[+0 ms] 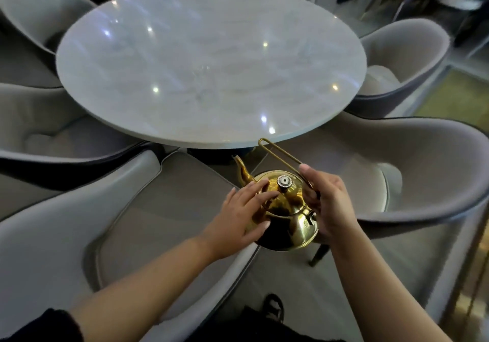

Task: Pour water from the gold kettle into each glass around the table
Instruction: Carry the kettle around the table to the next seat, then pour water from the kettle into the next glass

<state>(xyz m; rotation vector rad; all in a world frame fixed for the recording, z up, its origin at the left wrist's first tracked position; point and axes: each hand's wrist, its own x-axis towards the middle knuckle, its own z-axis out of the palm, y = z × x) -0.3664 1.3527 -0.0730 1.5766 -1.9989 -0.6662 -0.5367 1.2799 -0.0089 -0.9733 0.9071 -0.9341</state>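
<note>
Two hands on my gold kettle [284, 214]: left hand [244, 216] steadying lid, right hand [326, 204] gripping handle; no pour begun, glasses barely discernible on the table [211, 63].

1. Two bare forearms enter from the bottom of the frame, uncovered from above the elbow area to the fingers.
2. The left hand [244, 216] wears no glove, ring, watch or bracelet that can be seen; its short, rounded fingernails are plain.
3. The right hand [326, 204] is likewise free of rings, bands or gloves, with a short, plain thumbnail visible.
4. A short black fabric sleeve [39, 325] shows at the lower left corner of the frame, ending on the upper left arm.
5. Dark clothing [254, 325] fills the bottom centre of the frame.
6. A dark open sandal with straps [274, 307] covers one foot at bottom centre; details are blurred.
</note>
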